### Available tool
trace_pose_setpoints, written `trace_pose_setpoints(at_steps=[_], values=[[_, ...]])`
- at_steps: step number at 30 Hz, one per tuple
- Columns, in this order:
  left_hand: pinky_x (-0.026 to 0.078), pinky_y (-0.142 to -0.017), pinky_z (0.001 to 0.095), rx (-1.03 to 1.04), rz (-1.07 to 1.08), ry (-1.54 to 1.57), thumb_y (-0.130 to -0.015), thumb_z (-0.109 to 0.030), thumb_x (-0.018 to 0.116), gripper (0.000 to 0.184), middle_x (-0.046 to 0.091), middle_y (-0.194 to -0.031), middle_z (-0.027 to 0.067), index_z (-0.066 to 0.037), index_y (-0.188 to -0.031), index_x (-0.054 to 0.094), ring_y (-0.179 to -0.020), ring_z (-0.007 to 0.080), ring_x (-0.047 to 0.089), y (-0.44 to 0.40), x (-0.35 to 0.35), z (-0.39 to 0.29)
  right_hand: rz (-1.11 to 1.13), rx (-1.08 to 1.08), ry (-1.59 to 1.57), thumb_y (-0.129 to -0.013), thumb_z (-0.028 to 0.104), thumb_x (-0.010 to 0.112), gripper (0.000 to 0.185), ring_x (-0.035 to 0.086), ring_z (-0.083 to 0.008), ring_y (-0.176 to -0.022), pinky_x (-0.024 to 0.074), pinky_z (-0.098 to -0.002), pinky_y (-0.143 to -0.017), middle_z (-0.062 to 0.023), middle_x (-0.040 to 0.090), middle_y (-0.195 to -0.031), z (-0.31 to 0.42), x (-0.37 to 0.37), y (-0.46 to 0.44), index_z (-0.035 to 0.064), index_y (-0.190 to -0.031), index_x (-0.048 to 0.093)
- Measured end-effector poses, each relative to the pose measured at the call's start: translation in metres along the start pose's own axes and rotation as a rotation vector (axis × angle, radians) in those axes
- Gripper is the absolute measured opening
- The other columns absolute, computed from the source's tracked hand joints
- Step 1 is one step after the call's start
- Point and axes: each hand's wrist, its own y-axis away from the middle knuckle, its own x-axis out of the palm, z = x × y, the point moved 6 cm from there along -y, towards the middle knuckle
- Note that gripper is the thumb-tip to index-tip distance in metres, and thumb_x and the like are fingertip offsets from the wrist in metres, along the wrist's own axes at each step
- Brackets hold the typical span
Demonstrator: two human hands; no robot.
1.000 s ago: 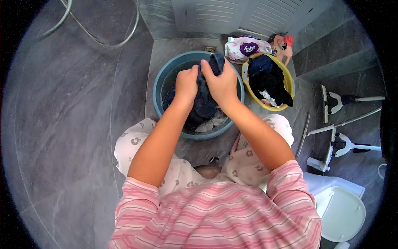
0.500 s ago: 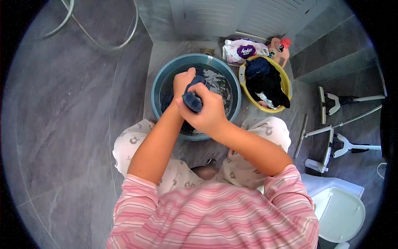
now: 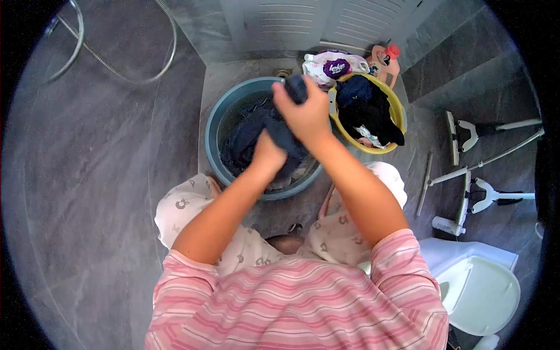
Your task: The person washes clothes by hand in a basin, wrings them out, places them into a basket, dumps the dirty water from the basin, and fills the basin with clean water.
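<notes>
A wet dark blue garment [image 3: 284, 137] is stretched between my two hands above a round blue basin [image 3: 213, 153]. My left hand [image 3: 269, 154] is closed on its lower part, low over the basin. Higher up and to the right, my right hand [image 3: 308, 114] grips a bunched end of the cloth, slightly blurred by motion. More of the dark cloth hangs into the basin and spreads over its left side. The kind of garment cannot be made out.
Right of the basin stands a yellow tub [image 3: 398, 111] of dark clothes. Behind it are a white and purple detergent bottle [image 3: 335, 66] and a pink jug [image 3: 385, 65]. Mops [image 3: 475, 195] and a toilet [image 3: 481, 294] are at the right; a shower hose [image 3: 125, 79] hangs upper left.
My hands have moved apart, the right one up and right, the left one down. The garment, bunched up before, is now drawn out between them and hangs into the basin.
</notes>
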Motion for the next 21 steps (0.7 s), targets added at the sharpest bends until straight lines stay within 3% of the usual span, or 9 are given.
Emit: trace_pose_setpoints(at_steps=[1,5,8,10,11,12,15,18,21], values=[[0.045,-0.073,0.0406,-0.271,0.100,-0.135,-0.083,-0.011,0.043,0.021,0.059,-0.082,0.0257,0.002,-0.092,0.057,-0.082,0.0393,0.057,0.003,0.001,0.013,-0.047,0.075,-0.046,-0.072,0.026,0.069,0.027,0.061,-0.0288,-0.057,0.0459,-0.0330,-0.053,-0.0140,0.059,-0.061,-0.018,0.001,-0.008,0.0013,-0.074,0.056],[0.044,-0.080,0.0396,-0.205,0.379,-0.424,-0.081,-0.009,0.042,0.026,0.058,-0.088,0.0284,0.003,-0.096,0.058,-0.090,0.0405,0.055,0.000,0.004,0.011,-0.104,0.103,0.006,-0.072,0.028,0.069,0.029,0.061,-0.0287,-0.057,0.0458,-0.0329,-0.053,-0.0141,0.060,-0.061,-0.021,0.004,-0.010,0.0017,-0.074,0.057],[0.045,-0.079,0.0361,-0.356,0.009,0.024,-0.083,-0.018,0.046,0.027,0.063,-0.089,0.0135,0.002,-0.094,0.059,-0.089,0.0254,0.059,-0.008,-0.021,-0.008,-0.050,0.060,0.004,-0.071,0.028,0.070,0.029,0.061,-0.0287,-0.058,0.0465,-0.0332,-0.054,-0.0147,0.060,-0.064,0.010,0.012,-0.003,0.0022,-0.075,0.057],[0.037,-0.092,0.0316,-0.674,-0.128,0.727,-0.088,-0.022,0.046,0.039,0.051,-0.117,0.0098,-0.004,-0.122,0.045,-0.107,0.0185,0.049,-0.008,-0.029,-0.005,0.022,-0.065,-0.011,-0.069,0.029,0.072,0.030,0.061,-0.0292,-0.058,0.0482,-0.0348,-0.055,-0.0152,0.060,-0.067,0.034,0.019,0.014,0.0037,-0.077,0.057],[0.038,-0.090,0.0307,-0.285,0.510,1.266,-0.088,-0.029,0.047,0.039,0.051,-0.114,0.0088,-0.004,-0.118,0.046,-0.103,0.0166,0.049,-0.022,-0.029,0.048,0.089,-0.207,-0.024,-0.065,0.026,0.073,0.028,0.061,-0.0290,-0.059,0.0486,-0.0344,-0.055,-0.0143,0.059,-0.066,0.059,0.021,0.025,0.0050,-0.076,0.057],[0.038,-0.090,0.0307,-0.281,0.509,1.265,-0.088,-0.029,0.047,0.039,0.051,-0.114,0.0088,-0.004,-0.118,0.046,-0.103,0.0166,0.049,-0.037,-0.037,0.046,0.233,-0.305,-0.108,-0.061,0.023,0.073,0.026,0.061,-0.0274,-0.060,0.0485,-0.0332,-0.056,-0.0114,0.059,-0.065,0.074,0.025,0.042,0.0071,-0.074,0.058],[0.044,-0.073,0.0294,-0.730,0.253,0.005,-0.087,-0.031,0.047,0.037,0.055,-0.097,0.0084,-0.003,-0.111,0.050,-0.080,0.0149,0.051,-0.047,-0.056,0.033,0.333,-0.519,-0.147,-0.059,0.013,0.074,0.024,0.059,-0.0250,-0.058,0.0463,-0.0316,-0.054,-0.0083,0.056,-0.064,0.102,0.036,0.072,0.0060,-0.073,0.056],[0.041,-0.057,0.0317,-0.375,0.043,0.273,-0.085,-0.029,0.046,0.029,0.059,-0.069,0.0049,-0.005,-0.075,0.059,-0.060,0.0157,0.054,-0.029,-0.050,-0.018,0.264,-0.364,-0.190,-0.063,0.013,0.074,0.023,0.059,-0.0238,-0.056,0.0458,-0.0296,-0.052,-0.0090,0.056,-0.064,0.077,0.037,0.055,0.0043,-0.075,0.056],[0.043,-0.063,0.0323,-0.633,-0.145,0.690,-0.085,-0.027,0.045,0.029,0.061,-0.073,0.0062,-0.004,-0.081,0.061,-0.068,0.0174,0.058,-0.019,-0.034,0.004,0.127,-0.366,-0.121,-0.068,0.015,0.072,0.023,0.057,-0.0185,-0.056,0.0455,-0.0275,-0.055,-0.0108,0.058,-0.067,0.054,0.024,0.026,0.0014,-0.076,0.055]])
